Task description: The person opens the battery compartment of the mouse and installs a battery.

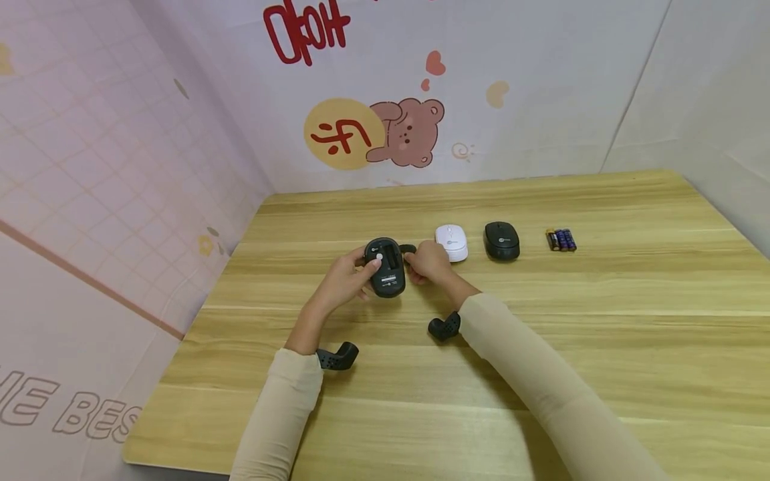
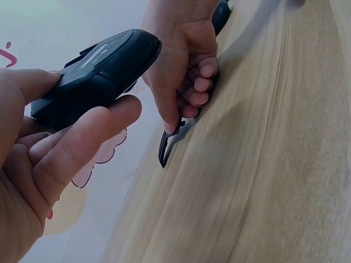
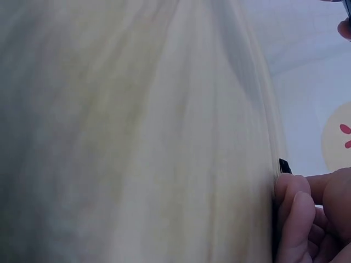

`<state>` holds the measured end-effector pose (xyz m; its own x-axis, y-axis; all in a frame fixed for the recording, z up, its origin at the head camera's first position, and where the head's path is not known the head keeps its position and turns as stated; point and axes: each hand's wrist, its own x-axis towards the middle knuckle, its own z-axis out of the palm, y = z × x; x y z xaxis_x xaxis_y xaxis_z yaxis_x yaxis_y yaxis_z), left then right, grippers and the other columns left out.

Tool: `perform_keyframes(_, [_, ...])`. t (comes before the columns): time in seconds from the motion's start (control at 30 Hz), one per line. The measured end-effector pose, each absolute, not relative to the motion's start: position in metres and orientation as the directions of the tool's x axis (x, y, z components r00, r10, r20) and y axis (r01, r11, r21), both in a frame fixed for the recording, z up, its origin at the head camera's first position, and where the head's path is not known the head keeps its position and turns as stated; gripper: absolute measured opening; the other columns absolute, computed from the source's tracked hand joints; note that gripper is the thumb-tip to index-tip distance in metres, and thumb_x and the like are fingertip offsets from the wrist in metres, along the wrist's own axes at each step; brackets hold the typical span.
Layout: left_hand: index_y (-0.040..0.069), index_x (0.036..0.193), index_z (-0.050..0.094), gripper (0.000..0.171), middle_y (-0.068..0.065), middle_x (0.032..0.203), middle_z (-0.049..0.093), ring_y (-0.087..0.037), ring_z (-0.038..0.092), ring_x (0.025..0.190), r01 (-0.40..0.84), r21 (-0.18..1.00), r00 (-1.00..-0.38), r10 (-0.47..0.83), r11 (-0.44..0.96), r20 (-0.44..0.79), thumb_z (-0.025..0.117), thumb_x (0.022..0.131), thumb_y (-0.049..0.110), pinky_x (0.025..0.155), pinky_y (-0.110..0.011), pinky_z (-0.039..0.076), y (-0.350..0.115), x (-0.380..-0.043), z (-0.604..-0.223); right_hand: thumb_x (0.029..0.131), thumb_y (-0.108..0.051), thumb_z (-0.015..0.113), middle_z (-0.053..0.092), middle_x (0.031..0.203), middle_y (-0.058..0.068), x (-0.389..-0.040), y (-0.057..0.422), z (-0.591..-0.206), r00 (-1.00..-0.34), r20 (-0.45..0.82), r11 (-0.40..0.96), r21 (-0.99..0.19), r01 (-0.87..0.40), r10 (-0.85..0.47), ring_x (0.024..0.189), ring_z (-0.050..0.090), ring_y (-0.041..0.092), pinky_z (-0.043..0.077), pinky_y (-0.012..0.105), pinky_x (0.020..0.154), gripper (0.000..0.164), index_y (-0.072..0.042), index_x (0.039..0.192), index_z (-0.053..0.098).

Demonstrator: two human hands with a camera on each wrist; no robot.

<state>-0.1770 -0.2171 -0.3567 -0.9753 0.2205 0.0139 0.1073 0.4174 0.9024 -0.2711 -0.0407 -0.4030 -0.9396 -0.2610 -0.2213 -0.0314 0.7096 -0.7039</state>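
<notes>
a pink bear (image 1: pixel 415 133) is printed on the pale back wall (image 1: pixel 553 40), touching a yellow disc (image 1: pixel 344 134), with red lettering (image 1: pixel 308 30) higher up. the left wall (image 1: pixel 114 147) carries a faint grid and outlined letters (image 1: pixel 96 412). on the desk (image 1: pixel 601 294), a white mouse (image 1: pixel 451 242) sits near a black mouse (image 1: pixel 502 241) lying top up.

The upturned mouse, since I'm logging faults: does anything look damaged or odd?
The mouse looks incomplete: its underside slot is open; a black piece, likely its cover, is in the right hand. No damage shows.
</notes>
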Motion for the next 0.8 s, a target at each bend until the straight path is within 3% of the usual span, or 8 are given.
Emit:
perform_keyframes(0.5, [0.005, 0.133, 0.046, 0.042, -0.02, 0.102, 0.058, -0.034, 0.066, 0.066, 0.097, 0.895, -0.977, 0.214, 0.436, 0.002, 0.053, 0.096, 0.023, 0.056, -0.05, 0.054, -0.21, -0.183, -0.356, 0.097, -0.023, 0.049, 0.058, 0.047, 0.003, -0.271, -0.042, -0.396, -0.934, -0.236, 0.767, -0.639, -0.057, -0.267, 0.037, 0.055, 0.01, 0.042, 0.019, 0.035, 0.047, -0.003, 0.057, 0.065])
perform_keyframes(0.8, [0.001, 0.133, 0.045, 0.042, -0.024, 0.105, 0.058, -0.042, 0.064, 0.07, 0.088, 0.893, -0.973, 0.228, 0.441, -0.016, 0.052, 0.096, 0.019, 0.057, -0.051, 0.054, -0.204, -0.18, -0.349, 0.096, -0.028, 0.047, 0.057, 0.044, 0.001, -0.27, -0.036, -0.398, -0.934, -0.201, 0.737, -0.67, -0.09, -0.296, 0.035, 0.054, 0.009, 0.044, 0.019, 0.035, 0.052, -0.004, 0.054, 0.064])
